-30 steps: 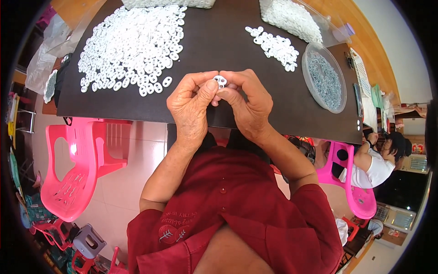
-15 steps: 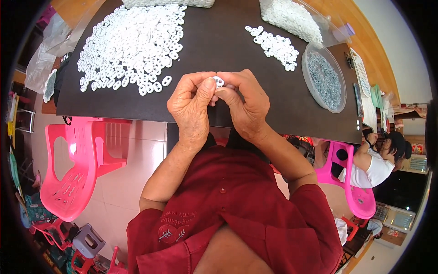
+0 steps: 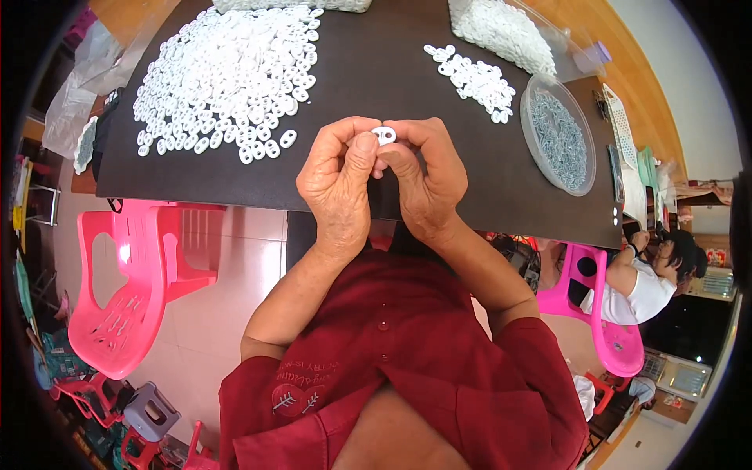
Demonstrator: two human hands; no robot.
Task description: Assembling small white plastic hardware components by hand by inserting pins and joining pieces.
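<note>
Both my hands meet above the near edge of the dark table, pinching one small white oval plastic piece with two holes [image 3: 384,135] between thumbs and fingertips. My left hand [image 3: 338,182] grips its left side, the thumb lying across the front. On the other side, my right hand [image 3: 427,182] holds it with thumb and forefinger. Fingers cover part of the piece's edges. A large heap of matching white oval pieces [image 3: 227,74] spreads over the table's left. Farther right lies a smaller cluster of white pieces [image 3: 476,84].
A round clear tub of small silvery metal parts [image 3: 558,135] stands at the table's right. Behind it is a clear container of white pieces [image 3: 501,35]. Pink plastic chairs [image 3: 121,313] flank me. A person in a white top [image 3: 634,290] sits at far right.
My hands have shifted slightly right and up with the white piece, which now shows more of its face and both holes. The heaps have not visibly changed.
</note>
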